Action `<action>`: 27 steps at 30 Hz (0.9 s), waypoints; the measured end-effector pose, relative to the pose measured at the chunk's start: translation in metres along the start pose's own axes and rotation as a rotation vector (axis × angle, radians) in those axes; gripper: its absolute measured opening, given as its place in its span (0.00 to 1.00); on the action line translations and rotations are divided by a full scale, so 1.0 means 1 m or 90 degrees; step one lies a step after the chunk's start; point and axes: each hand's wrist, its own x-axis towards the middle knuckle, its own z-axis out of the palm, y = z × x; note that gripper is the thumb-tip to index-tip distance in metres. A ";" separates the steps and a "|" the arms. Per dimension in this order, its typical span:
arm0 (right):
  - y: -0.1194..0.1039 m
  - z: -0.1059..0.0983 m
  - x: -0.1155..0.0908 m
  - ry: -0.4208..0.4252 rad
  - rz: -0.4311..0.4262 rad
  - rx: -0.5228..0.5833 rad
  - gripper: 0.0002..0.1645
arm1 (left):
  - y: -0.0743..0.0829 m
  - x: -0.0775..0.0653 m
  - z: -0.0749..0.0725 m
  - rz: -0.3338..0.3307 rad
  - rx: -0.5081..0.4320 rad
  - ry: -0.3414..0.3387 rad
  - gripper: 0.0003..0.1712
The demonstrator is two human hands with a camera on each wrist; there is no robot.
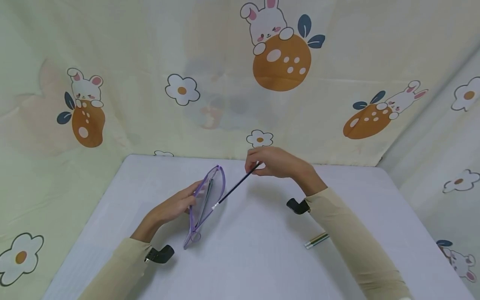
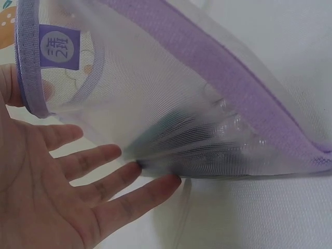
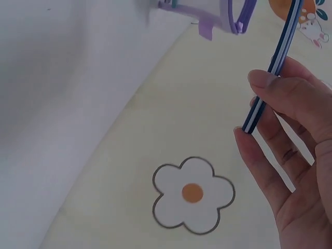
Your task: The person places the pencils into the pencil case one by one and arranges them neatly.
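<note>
My left hand [image 1: 176, 206] holds a see-through mesh pouch [image 2: 129, 88] with purple trim, its mouth spread open. In the left wrist view the thumb is at the trim and the other fingers extend along the mesh. Several dark pencils [image 2: 192, 137] lie inside, blurred by the mesh. My right hand [image 1: 275, 162] pinches a dark blue pencil [image 3: 272, 70] with a pale stripe near its end, between thumb and fingers. The pencil [image 1: 240, 182] slants down to the left, and its white far end overlaps the pouch's right rim in the head view.
Green and yellowish pencils [image 1: 316, 241] with pale ends lie on the white table [image 1: 255, 258], partly hidden under the right sleeve. A printed curtain [image 1: 210, 50] hangs behind the table's back edge. Black wrist cameras [image 1: 160, 254] stick out from both sleeves.
</note>
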 end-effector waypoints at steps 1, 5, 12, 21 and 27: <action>-0.002 0.000 0.003 0.001 -0.004 -0.005 0.10 | 0.000 0.000 0.000 0.000 0.001 0.001 0.42; -0.010 0.003 0.015 0.002 -0.020 -0.023 0.10 | -0.001 0.000 0.001 0.004 0.010 0.002 0.42; -0.021 0.006 0.034 -0.023 -0.037 -0.067 0.09 | 0.001 0.001 0.002 -0.002 0.007 0.000 0.42; -0.034 0.011 0.052 -0.037 -0.082 -0.106 0.08 | 0.001 0.001 0.002 -0.004 0.012 -0.001 0.42; -0.041 0.020 0.061 -0.049 -0.104 -0.113 0.07 | 0.001 0.001 0.002 -0.005 0.008 -0.005 0.42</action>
